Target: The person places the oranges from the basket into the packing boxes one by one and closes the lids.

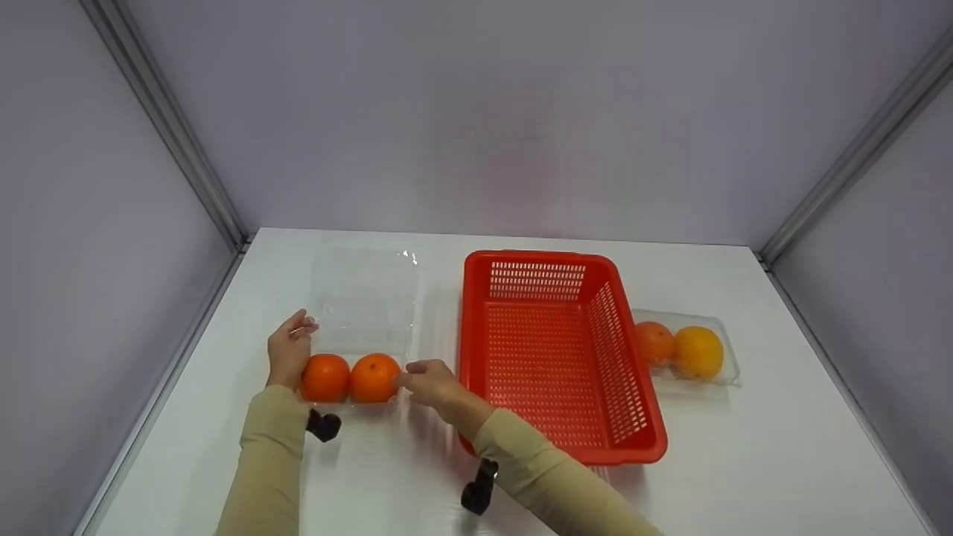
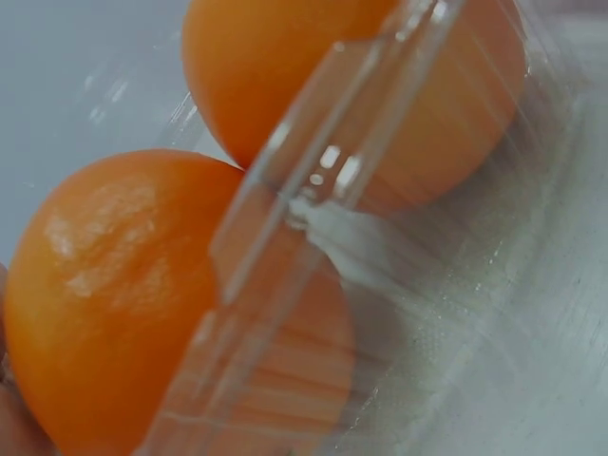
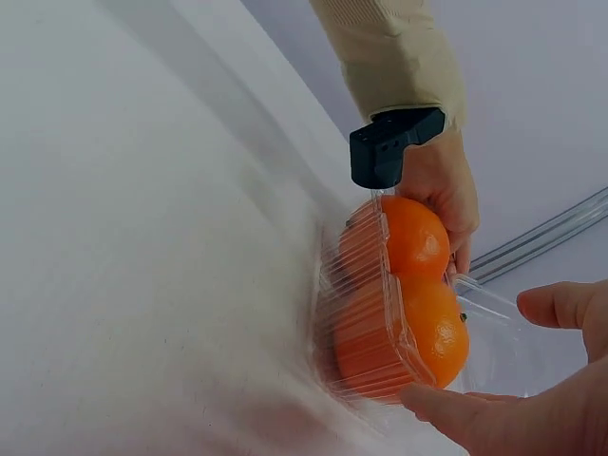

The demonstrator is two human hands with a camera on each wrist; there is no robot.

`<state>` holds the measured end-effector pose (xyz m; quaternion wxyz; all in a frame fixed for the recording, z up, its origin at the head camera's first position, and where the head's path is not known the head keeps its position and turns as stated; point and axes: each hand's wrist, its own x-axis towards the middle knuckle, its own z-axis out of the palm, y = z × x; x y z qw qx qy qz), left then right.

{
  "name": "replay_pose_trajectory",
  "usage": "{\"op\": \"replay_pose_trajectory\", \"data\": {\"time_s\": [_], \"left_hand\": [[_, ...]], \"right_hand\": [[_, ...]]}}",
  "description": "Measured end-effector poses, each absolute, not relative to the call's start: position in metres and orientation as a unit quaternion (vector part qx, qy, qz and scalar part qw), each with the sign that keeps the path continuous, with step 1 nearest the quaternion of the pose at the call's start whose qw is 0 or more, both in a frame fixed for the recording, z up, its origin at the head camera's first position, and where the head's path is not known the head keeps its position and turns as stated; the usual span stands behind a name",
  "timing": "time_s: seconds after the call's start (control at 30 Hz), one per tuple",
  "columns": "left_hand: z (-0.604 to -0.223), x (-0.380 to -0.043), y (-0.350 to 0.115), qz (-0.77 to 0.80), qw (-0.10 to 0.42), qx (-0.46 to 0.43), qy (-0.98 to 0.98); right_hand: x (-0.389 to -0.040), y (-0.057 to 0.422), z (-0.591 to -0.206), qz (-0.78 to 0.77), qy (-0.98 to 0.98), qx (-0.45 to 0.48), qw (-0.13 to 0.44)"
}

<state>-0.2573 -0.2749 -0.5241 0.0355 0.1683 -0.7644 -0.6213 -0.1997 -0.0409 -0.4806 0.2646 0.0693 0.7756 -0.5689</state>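
Observation:
Two oranges, the left one (image 1: 325, 377) and the right one (image 1: 374, 377), sit side by side in a clear plastic clamshell box (image 3: 404, 328). Its transparent lid (image 1: 363, 290) lies folded back, away from the person. My left hand (image 1: 289, 353) is at the box's left side, with loosely bent fingers by the lid's near left edge; whether they touch it is unclear. On the right side, my right hand (image 1: 435, 387) has thumb and fingers spread apart. Its fingertip touches the box's corner in the right wrist view.
Right of the box stands a red plastic basket (image 1: 562, 454) with slotted walls. Beyond it lies another clear plastic box (image 1: 728, 357) holding an orange fruit (image 1: 655, 344) and a yellow-orange fruit (image 1: 698, 352). Pale panels enclose the white table (image 1: 789, 447).

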Motion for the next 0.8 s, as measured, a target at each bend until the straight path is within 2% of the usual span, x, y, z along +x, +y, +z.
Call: {"op": "replay_pose_trajectory", "data": {"time_s": [0.33, 0.8], "left_hand": [[-0.5240, -0.2601, -0.2730, -0.646, 0.042, 0.188, -0.739], [-0.5246, -0.2571, -0.2741, -0.652, 0.057, 0.176, -0.735]], "right_hand": [[-0.2000, -0.0399, -0.4809, -0.588, 0.757, 0.072, 0.275], [-0.1972, -0.0432, -0.4858, -0.626, 0.738, 0.068, 0.243]]}}
